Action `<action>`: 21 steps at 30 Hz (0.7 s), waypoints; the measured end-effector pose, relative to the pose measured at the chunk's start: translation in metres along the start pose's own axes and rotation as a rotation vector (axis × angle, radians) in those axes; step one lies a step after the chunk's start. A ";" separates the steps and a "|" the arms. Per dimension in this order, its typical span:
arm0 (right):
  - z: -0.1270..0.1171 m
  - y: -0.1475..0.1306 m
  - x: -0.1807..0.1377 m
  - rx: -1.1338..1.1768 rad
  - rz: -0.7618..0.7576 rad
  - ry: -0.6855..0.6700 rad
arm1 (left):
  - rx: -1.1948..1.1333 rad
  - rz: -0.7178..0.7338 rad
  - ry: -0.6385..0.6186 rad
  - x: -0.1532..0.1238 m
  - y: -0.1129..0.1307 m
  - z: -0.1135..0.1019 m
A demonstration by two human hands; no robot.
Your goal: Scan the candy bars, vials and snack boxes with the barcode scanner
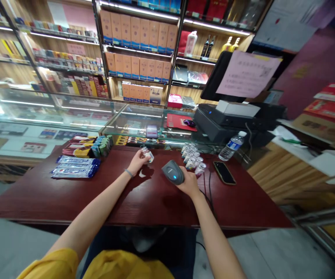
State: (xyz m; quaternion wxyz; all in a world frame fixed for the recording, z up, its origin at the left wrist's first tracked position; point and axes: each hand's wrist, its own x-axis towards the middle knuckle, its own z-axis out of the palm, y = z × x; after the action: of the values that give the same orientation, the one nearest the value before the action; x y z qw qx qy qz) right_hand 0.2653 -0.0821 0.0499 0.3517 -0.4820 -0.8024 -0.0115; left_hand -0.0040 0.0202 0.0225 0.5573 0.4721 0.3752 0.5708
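My left hand (137, 162) is closed around a small jar with a pale label (148, 155), lifted a little above the dark red table (144, 201). In my right hand (189, 181) is a grey barcode scanner (172, 173), its blue light lit and its head pointing toward the left and away from me. Just beyond the scanner, several similar small jars (191, 157) stand in a cluster on the table. The scanner's handle is mostly hidden by my fingers.
Blue-and-white packets (76, 167), red-and-yellow packets (78, 147) and green rolls (103, 145) lie at left. A phone (225, 173), a water bottle (232, 146) and a cable (210, 190) are at right. Behind stand a glass counter (138, 120) and a monitor (218, 75).
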 end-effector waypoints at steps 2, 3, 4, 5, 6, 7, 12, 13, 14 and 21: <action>-0.014 0.008 -0.007 -0.010 0.050 0.042 | 0.130 0.043 -0.009 -0.001 -0.002 0.026; -0.021 0.012 -0.012 -0.023 0.068 0.066 | 0.191 0.067 -0.012 -0.002 -0.005 0.040; -0.028 0.016 -0.017 -0.036 0.085 0.088 | 0.246 0.090 -0.016 -0.003 -0.008 0.055; -0.035 0.020 -0.023 -0.048 0.104 0.104 | 0.293 0.113 -0.026 -0.004 -0.012 0.070; -0.042 0.025 -0.029 -0.059 0.129 0.118 | 0.331 0.132 -0.040 -0.006 -0.017 0.084; -0.049 0.028 -0.034 -0.066 0.157 0.127 | 0.364 0.147 -0.056 -0.008 -0.023 0.099; -0.075 0.046 -0.063 -0.094 0.239 0.175 | 0.430 0.208 -0.113 -0.015 -0.056 0.162; -0.079 0.049 -0.068 -0.103 0.245 0.185 | 0.429 0.219 -0.117 -0.016 -0.062 0.172; -0.082 0.052 -0.073 -0.115 0.255 0.194 | 0.433 0.231 -0.116 -0.017 -0.068 0.180; -0.100 0.063 -0.095 -0.164 0.313 0.193 | 0.517 0.268 -0.065 -0.020 -0.091 0.209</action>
State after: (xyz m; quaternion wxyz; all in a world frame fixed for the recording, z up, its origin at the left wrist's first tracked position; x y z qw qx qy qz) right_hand 0.3976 -0.1572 0.0501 0.3841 -0.6245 -0.6766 -0.0685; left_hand 0.2201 -0.0110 -0.0096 0.3499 0.6618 0.4245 0.5093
